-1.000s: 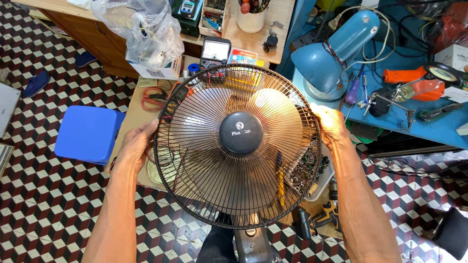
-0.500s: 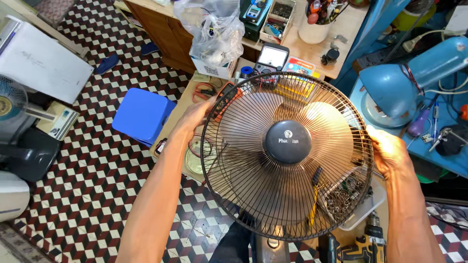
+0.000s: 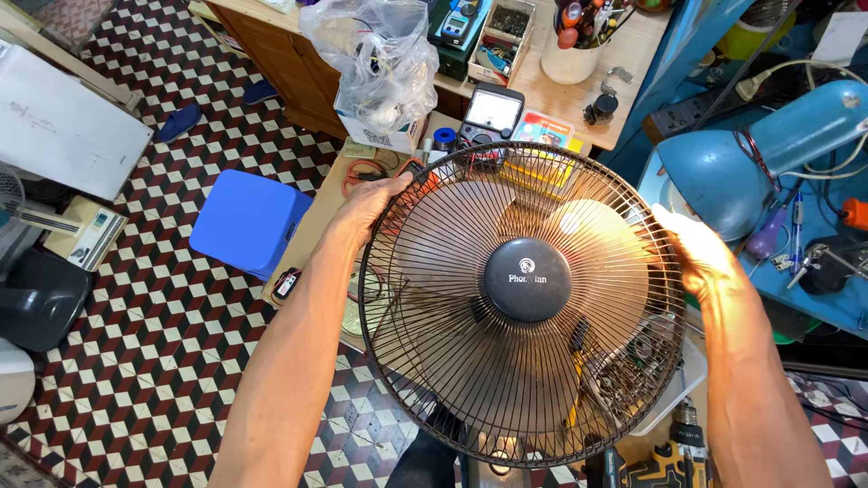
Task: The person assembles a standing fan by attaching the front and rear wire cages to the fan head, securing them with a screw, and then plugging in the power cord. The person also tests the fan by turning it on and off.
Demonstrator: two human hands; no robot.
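A round black wire fan guard (image 3: 434, 298) with a dark hub cap (image 3: 527, 279) fills the middle of the view, with pale fan blades behind its wires. My left hand (image 3: 372, 199) grips the guard's upper left rim. My right hand (image 3: 696, 251), brightly lit, holds the guard's right rim. Both forearms reach up from the bottom of the frame.
A blue stool (image 3: 249, 220) stands on the checkered floor at left. Behind the fan is a low wooden bench (image 3: 316, 226) with a meter (image 3: 491, 114), a plastic bag (image 3: 380, 54) and small parts. A blue desk lamp (image 3: 768, 154) sits at right, a cordless drill (image 3: 674, 461) below.
The view has swung left and nearer, so the fan sits more to the right. My left hand has slid up along the rim to its upper left.
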